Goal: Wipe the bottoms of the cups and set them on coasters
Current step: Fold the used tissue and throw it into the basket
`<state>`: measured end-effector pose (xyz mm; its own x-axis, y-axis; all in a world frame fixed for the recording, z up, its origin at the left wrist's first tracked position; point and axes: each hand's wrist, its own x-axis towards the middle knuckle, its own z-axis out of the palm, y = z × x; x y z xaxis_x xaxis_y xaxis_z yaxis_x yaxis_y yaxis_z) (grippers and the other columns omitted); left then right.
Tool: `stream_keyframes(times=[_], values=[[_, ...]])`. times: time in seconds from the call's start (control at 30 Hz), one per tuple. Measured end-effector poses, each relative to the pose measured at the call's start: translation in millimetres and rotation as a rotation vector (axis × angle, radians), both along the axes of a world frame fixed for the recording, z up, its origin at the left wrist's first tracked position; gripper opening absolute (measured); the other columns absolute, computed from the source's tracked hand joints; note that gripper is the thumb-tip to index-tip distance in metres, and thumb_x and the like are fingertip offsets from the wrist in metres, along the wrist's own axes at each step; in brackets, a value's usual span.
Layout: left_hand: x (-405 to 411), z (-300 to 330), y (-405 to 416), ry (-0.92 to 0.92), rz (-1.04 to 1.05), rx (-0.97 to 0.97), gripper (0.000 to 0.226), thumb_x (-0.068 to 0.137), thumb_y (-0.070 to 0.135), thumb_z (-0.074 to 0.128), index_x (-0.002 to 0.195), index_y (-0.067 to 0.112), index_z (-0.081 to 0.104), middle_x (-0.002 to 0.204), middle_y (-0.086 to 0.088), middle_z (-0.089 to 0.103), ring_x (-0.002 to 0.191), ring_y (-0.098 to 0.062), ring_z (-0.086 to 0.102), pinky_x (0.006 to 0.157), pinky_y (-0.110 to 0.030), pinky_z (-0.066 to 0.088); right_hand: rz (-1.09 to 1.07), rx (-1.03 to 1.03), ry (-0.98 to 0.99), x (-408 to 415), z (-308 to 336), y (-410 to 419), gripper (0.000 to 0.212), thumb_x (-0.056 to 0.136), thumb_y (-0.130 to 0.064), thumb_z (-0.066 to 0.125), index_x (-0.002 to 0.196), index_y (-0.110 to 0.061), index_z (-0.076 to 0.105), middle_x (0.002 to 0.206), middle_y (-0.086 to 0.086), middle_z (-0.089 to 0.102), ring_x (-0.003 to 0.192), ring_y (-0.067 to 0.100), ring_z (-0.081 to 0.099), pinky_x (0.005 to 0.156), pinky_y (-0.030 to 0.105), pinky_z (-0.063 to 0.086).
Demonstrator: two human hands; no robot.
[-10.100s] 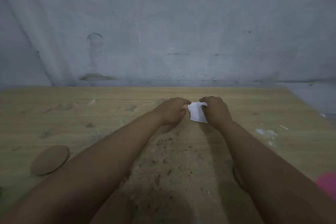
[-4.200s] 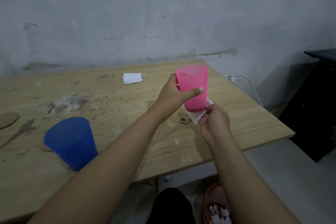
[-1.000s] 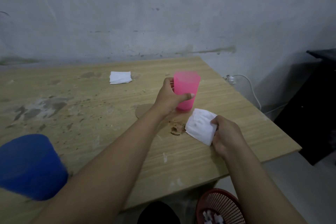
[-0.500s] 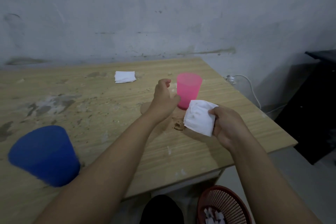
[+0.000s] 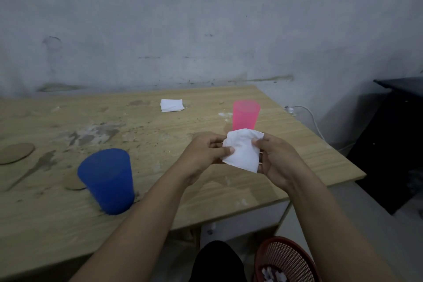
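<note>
Both hands — the left hand (image 5: 203, 153) and the right hand (image 5: 278, 159) — pinch a crumpled white paper tissue (image 5: 242, 152) between them. The translucent pink plastic cup (image 5: 246, 117) stands behind, probably done; its base is hidden. Likely next: the blue plastic cup (image 5: 106, 181), beside a round brown cork coaster (image 5: 74, 182) — lift, wipe, set down.

Stained grey wall (image 5: 206, 18) behind scuffed wooden table (image 5: 297, 144).

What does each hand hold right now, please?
Left hand: closed on the white tissue, pinching its left edge.
Right hand: closed on the same tissue, gripping its right side.
</note>
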<state>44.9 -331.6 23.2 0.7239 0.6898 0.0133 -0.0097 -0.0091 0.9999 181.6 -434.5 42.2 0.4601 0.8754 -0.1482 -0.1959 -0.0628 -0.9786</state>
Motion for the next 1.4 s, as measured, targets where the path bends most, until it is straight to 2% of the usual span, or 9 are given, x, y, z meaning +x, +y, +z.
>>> stream_keyframes(times=[0.27, 0.5, 0.63, 0.77, 0.83, 0.93, 1.07, 1.3, 1.4], values=[[-16, 4, -6, -0.098, 0.141, -0.162, 0.01, 0.083, -0.002, 0.066, 0.092, 0.001, 0.067, 0.085, -0.012, 0.071, 0.075, -0.02, 0.067, 0.07, -0.026, 0.058, 0.093, 0.139, 0.124, -12, 5, -5, 0.029, 0.089, 0.006, 0.047, 0.113, -0.005, 0.059, 0.105, 0.017, 0.068, 0.087, 0.028, 0.068, 0.075, 0.036, 0.059], [-20, 7, -13, -0.138, 0.11, -0.288, 0.024, 0.09, -0.007, 0.048, 0.086, 0.006, 0.067, 0.09, -0.009, 0.064, 0.075, -0.013, 0.065, 0.061, -0.015, 0.055, 0.009, 0.152, 0.033, -14, 1, -6, 0.025, 0.085, 0.014, 0.045, 0.077, 0.003, 0.066, 0.069, 0.007, 0.072, 0.064, 0.015, 0.068, 0.057, 0.017, 0.055], [-18, 12, -13, -0.159, 0.103, -0.357, 0.023, 0.09, -0.001, 0.044, 0.102, -0.005, 0.062, 0.093, -0.008, 0.067, 0.078, -0.018, 0.066, 0.06, -0.02, 0.056, 0.0, 0.136, -0.069, -13, -2, -7, 0.027, 0.083, 0.014, 0.048, 0.073, 0.002, 0.07, 0.079, 0.014, 0.073, 0.076, 0.021, 0.07, 0.064, 0.019, 0.056], [-12, 10, -16, -0.126, 0.127, -0.212, 0.007, 0.087, -0.001, 0.059, 0.087, 0.002, 0.066, 0.086, -0.005, 0.061, 0.074, -0.013, 0.062, 0.062, -0.018, 0.056, -0.023, 0.093, -0.134, -13, -1, -9, 0.039, 0.078, 0.018, 0.038, 0.07, 0.0, 0.072, 0.097, 0.021, 0.069, 0.092, 0.029, 0.066, 0.078, 0.03, 0.058], [-8, 6, -15, -0.083, 0.129, -0.13, 0.014, 0.083, -0.006, 0.063, 0.085, 0.007, 0.068, 0.088, -0.006, 0.055, 0.073, -0.012, 0.06, 0.062, -0.017, 0.056, -0.074, 0.074, -0.298, -12, 1, -12, 0.039, 0.077, 0.014, 0.036, 0.072, -0.004, 0.071, 0.101, 0.014, 0.07, 0.094, 0.021, 0.064, 0.08, 0.029, 0.053], [-1, 1, -12, -0.03, 0.103, -0.047, 0.018, 0.082, -0.009, 0.064, 0.09, 0.007, 0.069, 0.084, -0.006, 0.051, 0.071, -0.011, 0.059, 0.061, -0.016, 0.055, -0.137, 0.122, -0.908, -14, 0, -18, 0.019, 0.077, -0.006, 0.056, 0.084, -0.015, 0.071, 0.109, -0.007, 0.067, 0.104, 0.004, 0.058, 0.089, 0.022, 0.043], [11, 1, -12, -0.032, 0.077, -0.041, 0.016, 0.083, -0.011, 0.059, 0.087, 0.003, 0.066, 0.073, -0.006, 0.057, 0.063, -0.007, 0.063, 0.059, -0.016, 0.054, 0.02, 0.188, -1.494, -12, -24, -13, 0.041, 0.071, -0.019, 0.076, 0.11, -0.011, 0.067, 0.112, 0.003, 0.068, 0.107, 0.014, 0.057, 0.091, 0.021, 0.043], [28, 3, -5, -0.052, 0.09, -0.24, 0.02, 0.09, -0.002, 0.052, 0.102, 0.012, 0.059, 0.092, -0.012, 0.065, 0.074, -0.016, 0.067, 0.073, -0.025, 0.059, -0.217, 0.23, -1.609, 2, -49, 5, 0.029, 0.07, 0.004, 0.071, 0.097, -0.002, 0.072, 0.087, 0.013, 0.073, 0.077, 0.028, 0.068, 0.071, 0.023, 0.045], [27, -4, -3, 0.083, 0.097, -0.061, 0.026, 0.093, 0.008, 0.047, 0.11, 0.021, 0.061, 0.103, -0.01, 0.069, 0.087, -0.022, 0.069, 0.077, -0.029, 0.056, -0.256, 0.156, -1.499, 9, -51, 11, 0.023, 0.078, -0.008, 0.061, 0.098, -0.01, 0.073, 0.081, 0.01, 0.073, 0.072, 0.026, 0.068, 0.069, 0.02, 0.038]])
